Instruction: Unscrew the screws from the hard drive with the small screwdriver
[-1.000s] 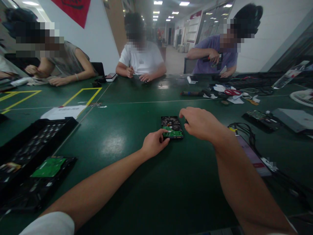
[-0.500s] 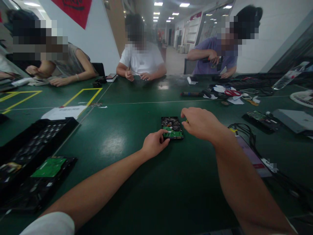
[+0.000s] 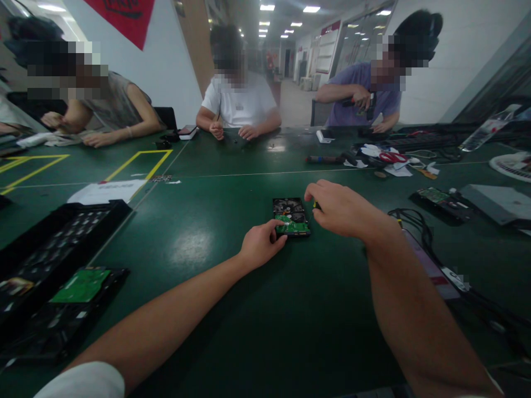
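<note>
A hard drive lies flat on the green table, its black casing and green circuit board facing up. My left hand grips its near left corner, fingers on the board and thumb at the near edge. Just right of the drive, my right hand is closed around a small black-and-yellow tool. Most of that tool is hidden by the fingers, and its tip cannot be made out.
At left are a long black tray and a larger board assembly. A phone, cables and another drive lie at right. Several people work across the table; one person's hand holds a power tool.
My right hand has shifted very slightly at the drive's right side. The left hand and the drive keep their places. Across the table, the middle person's hands have moved a little.
</note>
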The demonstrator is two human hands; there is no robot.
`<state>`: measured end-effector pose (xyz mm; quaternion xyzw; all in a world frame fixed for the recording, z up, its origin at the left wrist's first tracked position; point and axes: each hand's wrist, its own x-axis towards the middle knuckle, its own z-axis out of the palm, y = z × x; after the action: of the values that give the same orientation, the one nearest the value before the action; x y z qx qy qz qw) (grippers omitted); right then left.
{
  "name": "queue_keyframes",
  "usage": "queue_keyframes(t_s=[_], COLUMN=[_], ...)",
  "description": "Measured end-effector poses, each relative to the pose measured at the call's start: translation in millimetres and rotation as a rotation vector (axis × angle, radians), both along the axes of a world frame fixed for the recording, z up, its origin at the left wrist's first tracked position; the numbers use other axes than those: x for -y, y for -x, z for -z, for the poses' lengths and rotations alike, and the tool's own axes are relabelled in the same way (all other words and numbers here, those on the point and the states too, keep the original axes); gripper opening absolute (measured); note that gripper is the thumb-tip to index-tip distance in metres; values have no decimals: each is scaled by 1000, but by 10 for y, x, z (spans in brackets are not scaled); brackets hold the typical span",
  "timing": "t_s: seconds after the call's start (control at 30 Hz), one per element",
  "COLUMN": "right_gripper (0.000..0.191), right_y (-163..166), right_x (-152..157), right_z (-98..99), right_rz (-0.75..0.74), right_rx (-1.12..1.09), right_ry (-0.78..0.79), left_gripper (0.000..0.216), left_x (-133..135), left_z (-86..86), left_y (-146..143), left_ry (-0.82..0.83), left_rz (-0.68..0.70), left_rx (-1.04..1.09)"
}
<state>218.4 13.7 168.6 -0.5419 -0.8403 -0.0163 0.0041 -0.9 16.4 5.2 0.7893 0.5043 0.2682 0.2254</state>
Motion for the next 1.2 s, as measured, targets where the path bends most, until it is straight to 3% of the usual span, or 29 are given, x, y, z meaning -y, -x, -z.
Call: queue_keyframes(t_s=[0.17,0.37,0.53,0.73,0.97,1.2], right_gripper=[27,33,28,35,28,34], right_y=[4,-11,-31,-37,-24,0], right_x=[3,-7,-27,-35,-31,-8], right_z=[-3,3,9,32,-3,-16], right_rz=[34,-27,83,-58,65,-41], right_rx=[8,-16,25,-15,31,17], right_ry=[-10,7,-22,-4,-14,8], left_gripper=[38,38,38,39,40,39], left_x=[4,10,0,-6,1,-10], left_z=[-3,-2,12,11,-6,25], left_y=[-6,-14,-8,-5,-4,-9], left_ry=[7,11,15,9,18,12], left_rz=[0,-10,-7,-5,5,-3], left_rx=[10,7,8,8,15,24])
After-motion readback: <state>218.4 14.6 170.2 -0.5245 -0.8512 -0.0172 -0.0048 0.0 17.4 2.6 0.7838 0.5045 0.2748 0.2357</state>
